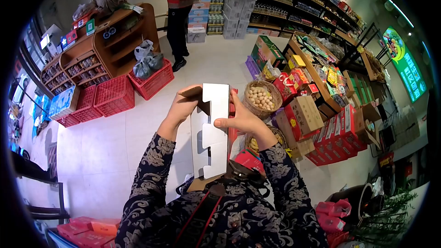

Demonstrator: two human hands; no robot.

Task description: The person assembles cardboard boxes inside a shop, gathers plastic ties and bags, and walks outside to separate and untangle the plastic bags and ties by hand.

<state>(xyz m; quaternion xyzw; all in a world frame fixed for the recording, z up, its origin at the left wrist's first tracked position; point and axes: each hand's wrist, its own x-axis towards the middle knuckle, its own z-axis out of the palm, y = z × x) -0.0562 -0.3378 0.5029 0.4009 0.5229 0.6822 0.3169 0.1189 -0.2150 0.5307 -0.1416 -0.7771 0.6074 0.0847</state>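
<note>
A cardboard box [216, 131] is held up in front of my chest, its white side with cut-out notches facing me. Brown inner cardboard and a bit of red outer side show at its edges. My left hand [183, 109] grips the box's left side near the top, by a brown flap [191, 91]. On the other side, my right hand [242, 118] is closed round the right edge, thumb lying across the white face. The fingers behind the box are partly hidden. What the box contains cannot be seen.
Red crates [115, 95] line the wooden counter [124, 41] at left, one holding grey plastic bags [148, 59]. Two people stand beyond. At right are an egg basket [262, 98], red cartons [337, 135] and a goods stand [321, 71]. Stocked shelves [294, 7] curve behind.
</note>
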